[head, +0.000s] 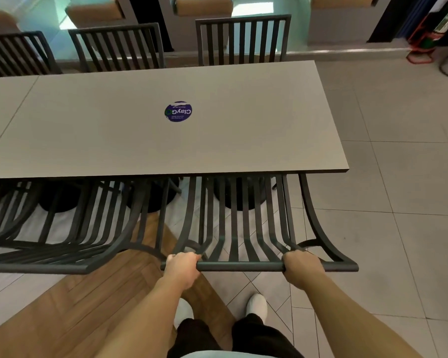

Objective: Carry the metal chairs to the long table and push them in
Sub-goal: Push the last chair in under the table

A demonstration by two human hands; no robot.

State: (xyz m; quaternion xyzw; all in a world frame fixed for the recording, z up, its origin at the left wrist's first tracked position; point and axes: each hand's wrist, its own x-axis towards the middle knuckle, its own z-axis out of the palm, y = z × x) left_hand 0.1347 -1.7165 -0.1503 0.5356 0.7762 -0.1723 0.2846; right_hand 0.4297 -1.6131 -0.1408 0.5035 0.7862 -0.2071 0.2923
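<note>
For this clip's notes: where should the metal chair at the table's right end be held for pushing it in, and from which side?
By the round top rail of the chair's backrest, from behind the chair, on the side away from the long table. The rail lies level, faces the person, and is thin enough to wrap. The left hand and right hand already hold it well apart, which should keep the push straight.

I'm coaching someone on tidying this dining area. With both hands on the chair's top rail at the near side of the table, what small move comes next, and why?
Probably let go and step back. The left hand and right hand grip the top rail of the chair, whose seat already sits under the long table edge, about in line with the neighbouring chair, so little pushing seems left.
</note>
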